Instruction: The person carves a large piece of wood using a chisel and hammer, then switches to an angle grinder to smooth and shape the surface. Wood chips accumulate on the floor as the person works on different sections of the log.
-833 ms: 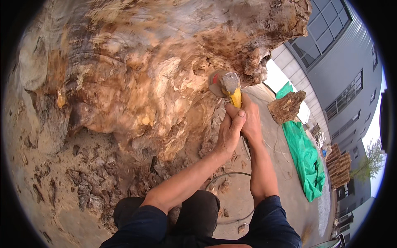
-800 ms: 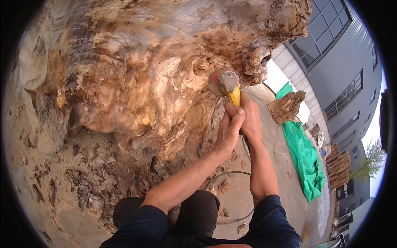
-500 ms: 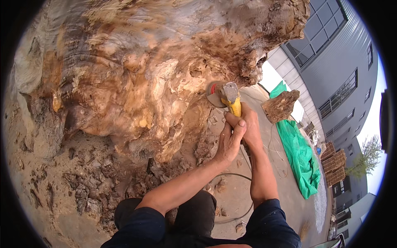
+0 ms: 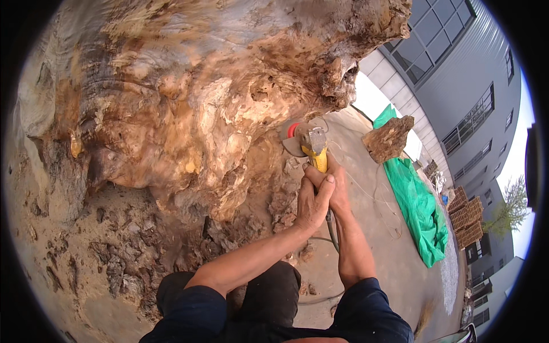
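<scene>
Both my hands grip a yellow angle grinder (image 4: 314, 150) with a metal head, a guard and a red disc. My right hand (image 4: 337, 183) is wrapped round its body, and my left hand (image 4: 314, 200) closes over the grip from the left, thumb on top. The grinder's disc is beside the lower right side of a huge gnarled brown stump (image 4: 211, 108); whether it touches the wood I cannot tell. From the rear of the tool a dark cord (image 4: 333, 231) runs down toward the ground.
Bark scraps (image 4: 123, 268) and wood debris litter the sandy ground below the stump. To the right lie a loose wood chunk (image 4: 389, 139), a green tarp (image 4: 420, 214) and thin wire. Stacked brown pallets (image 4: 466, 220) and a grey building (image 4: 457, 74) stand farther off.
My hands and the grinder have shifted slightly left and down. The stump appears a little farther left, and more ground shows between it and the grinder's head. Both hands keep their grip.
</scene>
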Demonstrator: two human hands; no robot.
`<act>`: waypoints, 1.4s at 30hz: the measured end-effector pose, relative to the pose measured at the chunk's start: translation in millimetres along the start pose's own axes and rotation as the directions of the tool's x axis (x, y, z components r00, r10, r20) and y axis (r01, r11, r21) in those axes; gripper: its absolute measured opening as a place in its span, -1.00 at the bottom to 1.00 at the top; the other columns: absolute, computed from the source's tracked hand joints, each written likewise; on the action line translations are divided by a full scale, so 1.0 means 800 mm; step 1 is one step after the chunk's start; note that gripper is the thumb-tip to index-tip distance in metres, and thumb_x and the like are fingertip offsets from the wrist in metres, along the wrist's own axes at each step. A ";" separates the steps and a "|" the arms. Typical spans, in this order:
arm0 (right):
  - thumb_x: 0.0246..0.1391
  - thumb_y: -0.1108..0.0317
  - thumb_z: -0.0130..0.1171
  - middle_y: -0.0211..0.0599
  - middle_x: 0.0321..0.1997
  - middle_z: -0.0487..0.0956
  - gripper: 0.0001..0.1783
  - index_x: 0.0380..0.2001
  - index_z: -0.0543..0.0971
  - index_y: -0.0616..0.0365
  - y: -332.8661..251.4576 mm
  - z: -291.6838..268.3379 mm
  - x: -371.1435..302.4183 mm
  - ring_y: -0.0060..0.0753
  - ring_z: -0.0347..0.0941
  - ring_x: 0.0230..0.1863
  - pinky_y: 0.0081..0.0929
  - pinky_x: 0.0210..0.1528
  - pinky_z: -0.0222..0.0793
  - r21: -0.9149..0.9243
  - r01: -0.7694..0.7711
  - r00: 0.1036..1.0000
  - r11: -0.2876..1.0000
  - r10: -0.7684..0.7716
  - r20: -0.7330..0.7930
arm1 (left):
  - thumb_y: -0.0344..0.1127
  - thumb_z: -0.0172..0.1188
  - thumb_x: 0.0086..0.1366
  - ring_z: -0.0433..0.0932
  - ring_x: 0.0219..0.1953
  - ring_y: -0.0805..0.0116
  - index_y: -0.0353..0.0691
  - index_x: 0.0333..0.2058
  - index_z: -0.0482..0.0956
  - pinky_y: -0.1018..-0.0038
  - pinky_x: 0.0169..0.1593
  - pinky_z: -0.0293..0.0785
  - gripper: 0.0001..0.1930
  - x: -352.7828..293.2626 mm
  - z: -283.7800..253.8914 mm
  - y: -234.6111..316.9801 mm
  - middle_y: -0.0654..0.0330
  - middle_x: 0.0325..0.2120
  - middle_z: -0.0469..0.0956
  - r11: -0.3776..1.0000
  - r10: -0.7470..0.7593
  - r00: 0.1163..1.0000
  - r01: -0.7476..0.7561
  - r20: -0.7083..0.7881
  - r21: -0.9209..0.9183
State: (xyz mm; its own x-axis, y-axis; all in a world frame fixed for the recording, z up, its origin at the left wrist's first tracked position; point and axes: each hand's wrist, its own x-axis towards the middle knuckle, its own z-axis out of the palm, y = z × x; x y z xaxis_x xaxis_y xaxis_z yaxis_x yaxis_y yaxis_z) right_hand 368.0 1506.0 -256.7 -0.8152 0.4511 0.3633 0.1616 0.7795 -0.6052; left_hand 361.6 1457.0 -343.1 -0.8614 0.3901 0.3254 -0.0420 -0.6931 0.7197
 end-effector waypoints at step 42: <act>0.15 0.26 0.36 -0.44 -0.31 0.58 -0.61 -0.08 0.60 0.35 0.104 0.050 0.004 -0.60 0.41 -0.32 -0.49 -0.28 0.38 0.573 -0.152 0.978 0.805 0.207 -0.032 | 0.23 0.14 0.47 0.39 0.30 0.08 -0.47 0.33 0.26 0.20 0.36 0.28 -0.17 0.016 -0.043 -0.031 -0.16 0.20 0.41 0.837 -0.029 0.975 -0.097 0.221 0.538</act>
State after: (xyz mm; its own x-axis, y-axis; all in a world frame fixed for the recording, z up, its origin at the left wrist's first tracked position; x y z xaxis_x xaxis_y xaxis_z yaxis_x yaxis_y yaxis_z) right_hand 356.7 1555.0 -334.7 -0.7459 0.6162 0.2528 -0.0653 0.3101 -0.9485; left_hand 334.6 1458.5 -377.7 -0.7267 0.5343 0.4318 0.3209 -0.2917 0.9011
